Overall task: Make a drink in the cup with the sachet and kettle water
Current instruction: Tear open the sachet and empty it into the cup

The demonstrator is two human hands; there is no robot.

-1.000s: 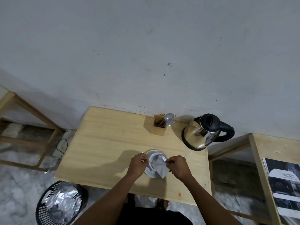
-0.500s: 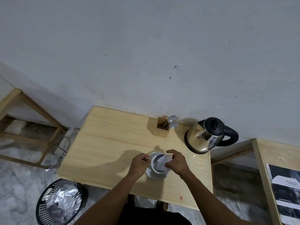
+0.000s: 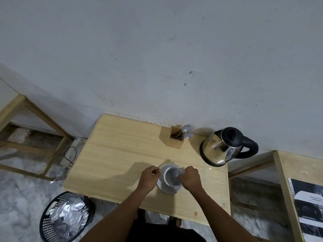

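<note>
Bench [image 3: 111,154] space lies bare left of the cup [image 3: 170,175], which sits on a saucer [image 3: 167,190] near the front edge. The right hand [image 3: 189,177] pinches the sachet [image 3: 180,171] over the cup; the left hand [image 3: 148,178] grips a small torn strip [image 3: 156,166]. The kettle [image 3: 222,147] stands near the back right edge.

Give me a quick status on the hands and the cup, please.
Right hand shut on sachet, tipped over cup. Left hand shut on a small scrap beside the cup. Kettle parked at right, nothing in the way.
</note>
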